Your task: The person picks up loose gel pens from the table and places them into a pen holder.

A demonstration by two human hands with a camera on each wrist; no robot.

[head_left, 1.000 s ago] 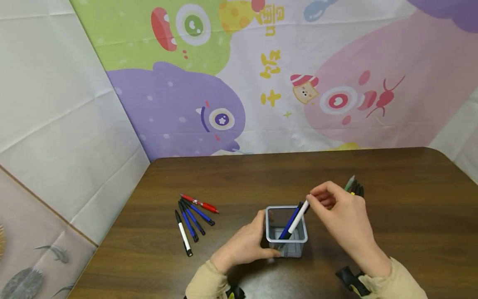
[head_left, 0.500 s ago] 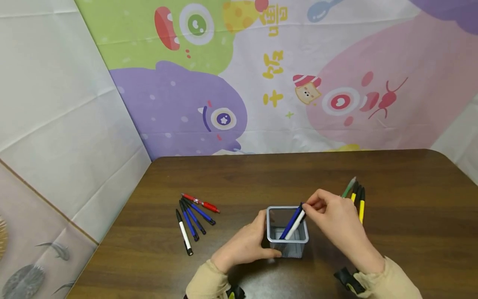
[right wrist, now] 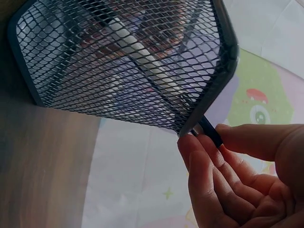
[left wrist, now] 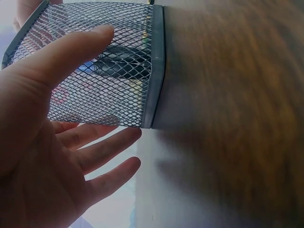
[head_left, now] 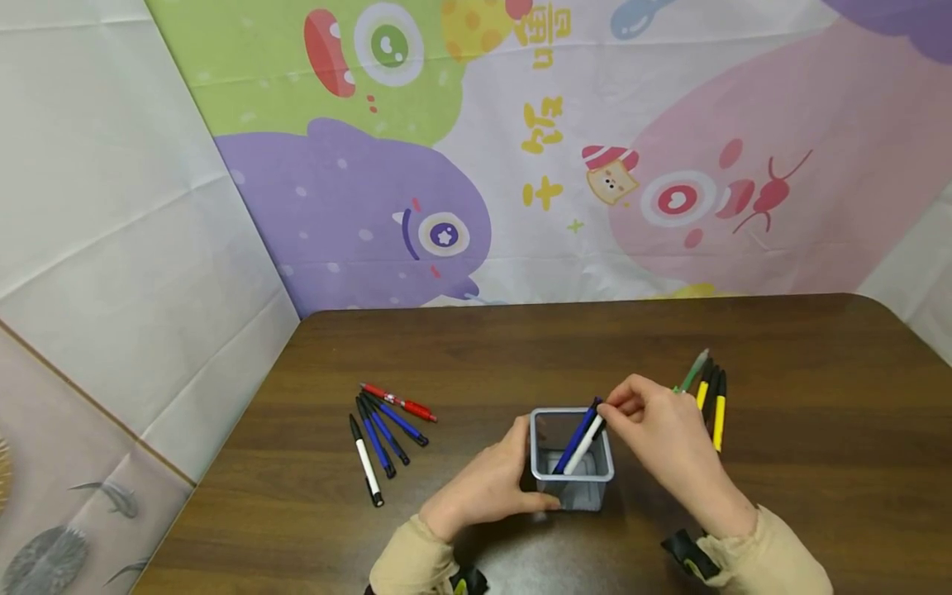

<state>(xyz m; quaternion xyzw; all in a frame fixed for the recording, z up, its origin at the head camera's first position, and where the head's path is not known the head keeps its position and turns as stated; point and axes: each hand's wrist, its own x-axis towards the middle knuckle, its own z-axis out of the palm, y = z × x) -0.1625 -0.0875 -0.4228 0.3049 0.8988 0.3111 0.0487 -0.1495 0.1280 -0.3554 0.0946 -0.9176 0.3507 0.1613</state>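
A square mesh pen holder (head_left: 586,496) stands upright on the table. My left hand (head_left: 485,489) holds it at the left, the thumb (left wrist: 71,50) across its near wall and the fingers along another side. Inside, a blue pen (head_left: 573,440) leans toward the right rim beside a white pen (head_left: 583,447). With thumb and fingertips, my right hand (head_left: 673,438) pinches the white pen's dark upper end (right wrist: 210,131) just beyond the rim. The right wrist view shows the white barrel slanting down behind the mesh.
Left of the holder lie a red pen (head_left: 402,403), several blue pens (head_left: 383,434) and another white pen (head_left: 365,461). Behind my right hand are a green pen (head_left: 693,372) and black-and-yellow pens (head_left: 719,417). A printed cloth (head_left: 543,248) hangs behind the table (head_left: 476,355).
My right hand has moved left and down, lowering the white pen deeper into the holder. More of the yellow pens behind it now shows. The left hand keeps its place on the holder.
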